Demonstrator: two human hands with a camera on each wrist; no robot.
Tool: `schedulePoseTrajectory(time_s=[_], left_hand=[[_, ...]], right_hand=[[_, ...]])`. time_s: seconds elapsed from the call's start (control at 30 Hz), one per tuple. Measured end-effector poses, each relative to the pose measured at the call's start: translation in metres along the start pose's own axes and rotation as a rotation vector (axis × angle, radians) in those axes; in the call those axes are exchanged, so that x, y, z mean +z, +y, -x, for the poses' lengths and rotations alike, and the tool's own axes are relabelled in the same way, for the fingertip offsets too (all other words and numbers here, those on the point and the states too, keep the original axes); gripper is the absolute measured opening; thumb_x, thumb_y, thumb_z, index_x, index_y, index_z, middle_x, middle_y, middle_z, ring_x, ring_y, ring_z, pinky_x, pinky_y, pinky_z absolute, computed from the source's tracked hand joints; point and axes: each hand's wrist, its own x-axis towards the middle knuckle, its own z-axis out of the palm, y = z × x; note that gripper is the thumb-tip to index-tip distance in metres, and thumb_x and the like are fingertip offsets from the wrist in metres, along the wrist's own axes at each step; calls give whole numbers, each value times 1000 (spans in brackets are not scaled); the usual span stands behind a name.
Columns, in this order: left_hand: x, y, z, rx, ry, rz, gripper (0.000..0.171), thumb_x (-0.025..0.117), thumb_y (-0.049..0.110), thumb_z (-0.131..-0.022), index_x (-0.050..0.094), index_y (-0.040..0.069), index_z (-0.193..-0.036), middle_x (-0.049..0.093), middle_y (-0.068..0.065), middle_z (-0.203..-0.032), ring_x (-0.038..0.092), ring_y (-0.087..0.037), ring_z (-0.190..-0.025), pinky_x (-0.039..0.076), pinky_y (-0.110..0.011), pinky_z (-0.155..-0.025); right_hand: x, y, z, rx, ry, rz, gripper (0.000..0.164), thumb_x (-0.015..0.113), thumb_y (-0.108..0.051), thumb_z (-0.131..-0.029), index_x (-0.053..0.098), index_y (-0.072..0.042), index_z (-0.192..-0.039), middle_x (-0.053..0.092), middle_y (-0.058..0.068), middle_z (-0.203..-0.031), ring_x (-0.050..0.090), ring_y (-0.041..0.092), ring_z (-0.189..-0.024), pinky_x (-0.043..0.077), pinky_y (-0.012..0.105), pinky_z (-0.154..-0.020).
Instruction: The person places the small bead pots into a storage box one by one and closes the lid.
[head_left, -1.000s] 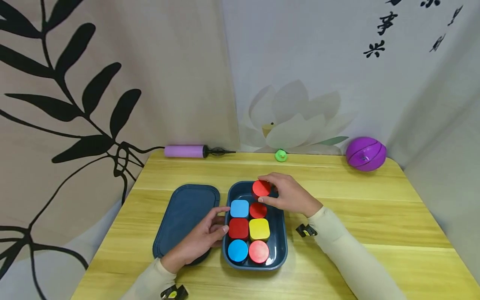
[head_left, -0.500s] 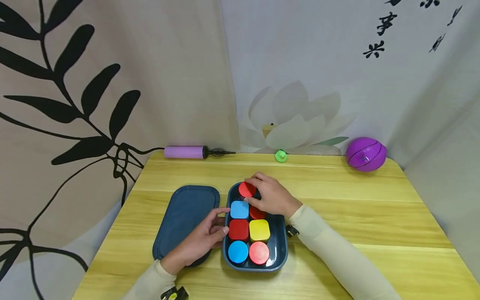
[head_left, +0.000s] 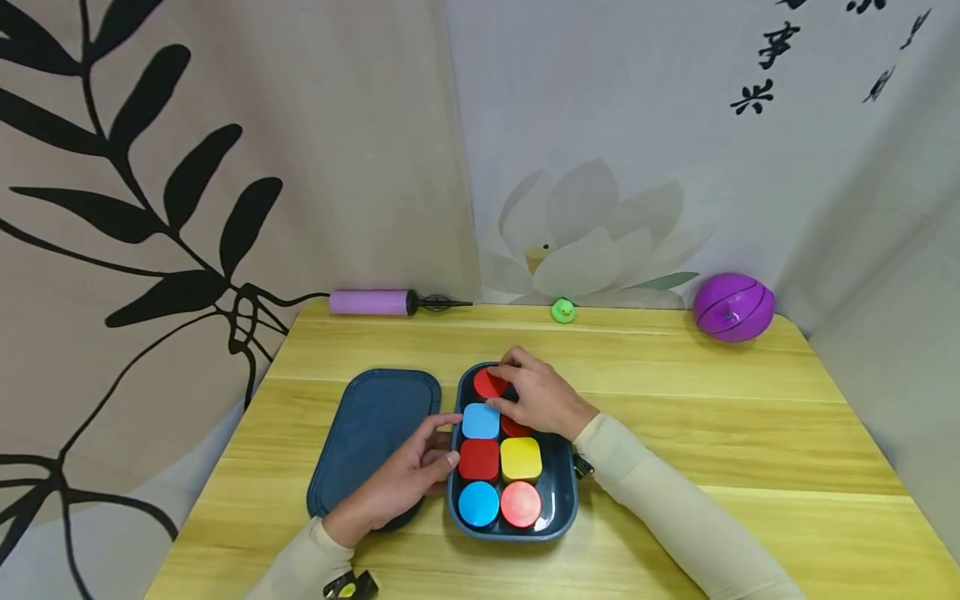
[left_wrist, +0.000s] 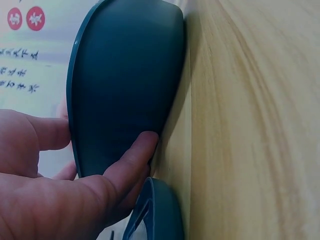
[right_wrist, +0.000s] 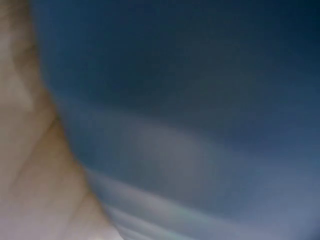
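A dark blue lunchbox-like container [head_left: 558, 492] holds several coloured blocks in two columns. My right hand [head_left: 543, 396] reaches over its far end and pinches a red round block [head_left: 489, 384] between thumb and fingers, in the far left corner. Below it lie a light blue square block [head_left: 481, 422] and another red round block [head_left: 514, 427], partly hidden by my hand. Nearer are a red square block [head_left: 478, 460], a yellow square block [head_left: 521, 459], a blue round block [head_left: 477, 504] and a pink round block [head_left: 520, 504]. My left hand [head_left: 408, 471] rests fingertips against the container's left wall [left_wrist: 125, 75].
The dark blue lid [head_left: 375, 433] lies left of the container, partly under my left hand. A purple hand pump [head_left: 371, 302], a green toy duck [head_left: 562, 311] and a purple ball [head_left: 733, 307] line the back edge of the wooden table [head_left: 675, 358].
My right hand has moved left with the red round block, from the far right part of the container to its far left corner. My left hand stays at the container's side.
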Motion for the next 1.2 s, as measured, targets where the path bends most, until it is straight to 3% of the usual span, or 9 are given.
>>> schedulePoseTrajectory(time_s=[0.23,0.57,0.87,1.0,1.2], left_hand=[[0,1,1,4,-4,10,60,54,27,-113,26,22,-165,42,-26,-155,58,-30,-135,60,-43,-96],[1,0,-1,-12,31,20,59,57,26,-111,29,23,-164,45,-24,-153,61,-29,-130,61,-43,-92],[2,1,-7,-10,53,10,59,56,27,-112,29,25,-165,43,-23,-157,59,-30,-133,61,-44,-94],[1,2,-12,-6,45,13,59,56,28,-112,30,25,-165,41,-23,-160,56,-34,-138,60,-46,-97],[6,3,-16,-6,44,24,59,55,28,-112,30,26,-166,41,-22,-162,55,-36,-140,59,-48,-100]], right_hand=[[2,3,-1,-25,-56,27,49,77,-39,-98,72,-6,-134,65,9,-121,65,19,-102,60,33,-94],[-3,4,0,-28,-49,-25,45,78,-37,-98,74,-7,-131,69,9,-124,67,21,-108,61,36,-96],[-40,-7,14,-61,-63,-69,47,76,-36,-99,71,-5,-134,70,12,-127,69,28,-110,61,41,-95],[-59,-18,26,-63,-22,-79,47,77,-37,-97,72,-8,-134,72,8,-121,69,23,-105,62,38,-90],[-70,-40,38,-24,52,-231,41,78,-34,-97,72,-13,-133,73,0,-122,70,17,-109,59,40,-93]])
